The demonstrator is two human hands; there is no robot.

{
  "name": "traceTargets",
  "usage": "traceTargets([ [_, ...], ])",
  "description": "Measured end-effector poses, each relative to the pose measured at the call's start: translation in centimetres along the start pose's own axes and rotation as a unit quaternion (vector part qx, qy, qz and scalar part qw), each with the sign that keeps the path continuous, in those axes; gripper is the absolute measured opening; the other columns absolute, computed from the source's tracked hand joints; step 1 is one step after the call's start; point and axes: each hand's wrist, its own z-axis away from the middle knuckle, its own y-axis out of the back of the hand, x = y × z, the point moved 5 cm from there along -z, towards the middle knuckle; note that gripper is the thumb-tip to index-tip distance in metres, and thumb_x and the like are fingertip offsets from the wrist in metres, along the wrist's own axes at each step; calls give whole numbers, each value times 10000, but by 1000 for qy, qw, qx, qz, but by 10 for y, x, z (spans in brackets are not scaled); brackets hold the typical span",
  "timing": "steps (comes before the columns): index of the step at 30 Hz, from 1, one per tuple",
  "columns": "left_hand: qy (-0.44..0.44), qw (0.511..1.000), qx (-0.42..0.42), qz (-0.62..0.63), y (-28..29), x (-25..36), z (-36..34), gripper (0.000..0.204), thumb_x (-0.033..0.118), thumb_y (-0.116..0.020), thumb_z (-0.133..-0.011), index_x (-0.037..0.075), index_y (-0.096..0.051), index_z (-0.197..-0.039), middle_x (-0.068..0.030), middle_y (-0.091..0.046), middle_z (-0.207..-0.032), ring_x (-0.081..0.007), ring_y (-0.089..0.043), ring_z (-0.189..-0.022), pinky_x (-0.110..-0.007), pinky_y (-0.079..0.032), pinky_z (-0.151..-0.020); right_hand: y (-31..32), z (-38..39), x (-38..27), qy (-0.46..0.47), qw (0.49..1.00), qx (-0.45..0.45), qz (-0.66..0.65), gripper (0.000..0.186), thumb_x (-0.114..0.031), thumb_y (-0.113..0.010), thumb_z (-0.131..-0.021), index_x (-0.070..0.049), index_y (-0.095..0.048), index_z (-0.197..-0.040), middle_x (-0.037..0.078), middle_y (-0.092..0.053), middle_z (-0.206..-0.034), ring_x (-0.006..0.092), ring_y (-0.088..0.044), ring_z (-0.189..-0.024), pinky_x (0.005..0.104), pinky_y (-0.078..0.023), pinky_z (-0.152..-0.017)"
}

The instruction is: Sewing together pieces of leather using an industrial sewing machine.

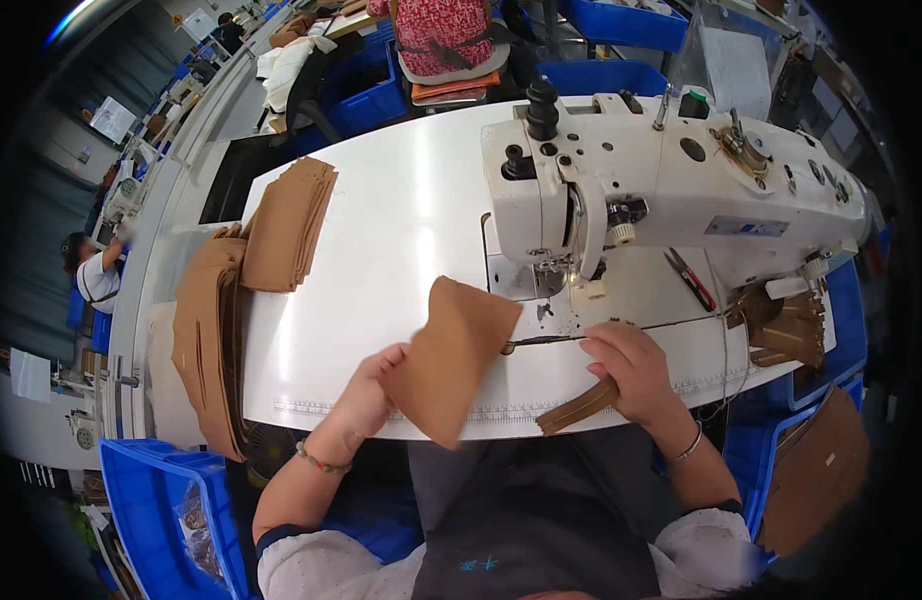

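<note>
My left hand (373, 388) is closed on the left edge of a brown fabric panel (451, 350), which is held up over the front of the white sewing table (381, 220). Curled around a short brown zipper strip (579, 408), my right hand (629, 372) stays near the table's front edge. The strip's free end points left, apart from the panel. Just beyond both hands stands a white sewing machine (661, 185), its needle area behind the panel's upper right corner. Red-and-black thread snips (691, 280) lie on the table beneath the machine's arm.
Stacked brown panels (286, 225) lie at the table's left, with a larger folded stack (209, 340) hanging over the edge. More zipper strips (789, 330) lie at the right. Blue bins (166, 520) flank me. Another person (96, 270) sits far left.
</note>
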Motion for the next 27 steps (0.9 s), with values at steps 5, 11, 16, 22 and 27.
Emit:
traceTargets([
  [5, -18, 974, -46, -222, -47, -4, 19, 335, 23, -719, -999, 15, -590, -1307, -50, -746, -1007, -123, -740, -880, -274, -595, -755, -20, -5, -23, 96, 987, -129, -11, 486, -148, -763, -888, -23, -683, -1350, 151, -678, -1397, 334, -648, -1312, 464, -538, -1081],
  [11, -226, 748, 61, -621, -75, 30, -4, 359, 124, -837, -846, 75, -613, -1122, -52, -731, -827, -242, -752, -747, -359, -576, -643, -19, -35, 22, 96, 979, -139, 118, 375, -142, -670, -910, -13, -716, -1258, 190, -702, -1237, 341, -665, -1175, 470, -536, -1028],
  [16, -232, 665, -99, -702, -105, 36, -34, 245, 253, -821, -857, 91, -672, -964, -50, -764, -830, -287, -759, -770, -423, -583, -643, -37, -58, 103, -108, 965, -224, 88, 209, -89, -677, -977, -11, -715, -1168, 188, -762, -1115, 395, -720, -939, 470, -578, -843],
  [22, -227, 677, -163, -681, -113, 47, -44, 238, 305, -821, -854, 107, -706, -916, -55, -765, -797, -310, -760, -758, -444, -587, -647, -54, -68, 112, -79, 958, -275, 28, 253, -61, -649, -989, -27, -717, -1230, 161, -772, -1080, 339, -759, -977, 432, -609, -831],
  [27, -227, 690, -136, -674, -107, 41, -43, 238, 286, -841, -829, 124, -671, -865, -13, -750, -778, -300, -747, -743, -424, -568, -641, -33, -48, 50, 71, 955, -220, 184, 482, -38, -629, -937, -90, -662, -1415, 122, -708, -1361, 300, -724, -1185, 420, -618, -919],
])
